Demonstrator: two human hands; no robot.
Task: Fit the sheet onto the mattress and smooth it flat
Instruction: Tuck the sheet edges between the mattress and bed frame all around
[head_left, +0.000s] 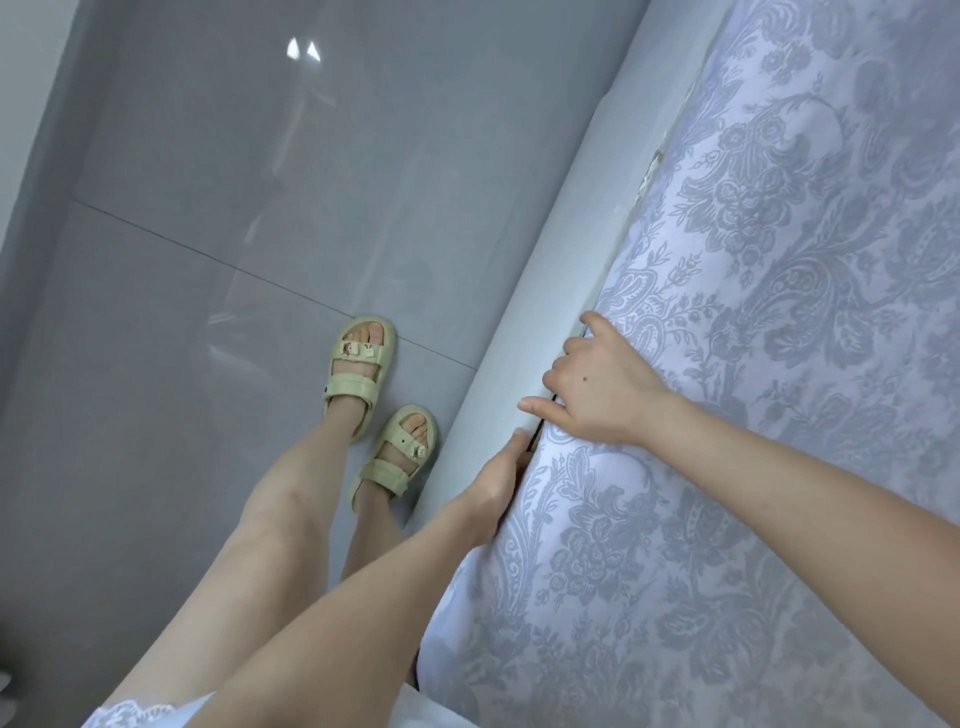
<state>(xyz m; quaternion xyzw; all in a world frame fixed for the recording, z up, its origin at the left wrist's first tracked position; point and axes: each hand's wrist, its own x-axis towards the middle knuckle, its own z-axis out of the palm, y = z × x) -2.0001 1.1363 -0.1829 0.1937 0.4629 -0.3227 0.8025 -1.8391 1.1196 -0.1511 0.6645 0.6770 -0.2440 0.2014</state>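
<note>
Two hands work the same stretch of bed edge — your left hand curls its fingers down into the gap between the mattress and the pale bed frame, closed on the sheet's hem as far as can be judged, though the fingertips are hidden. Your right hand lies on top just beside it, fingers bent over the edge and pressing the sheet down; whether it pinches cloth I cannot tell. The patterned sheet covers all of the mattress top in view and looks mostly flat, with a soft bulge near your hands. Judged progress: spreading done on this side, tucking under way, final smoothing left; far edges and corners are out of view. The bed's visible edge — probably the long axis — runs from lower left to upper right, away from your sandalled feet on the grey floor.
</note>
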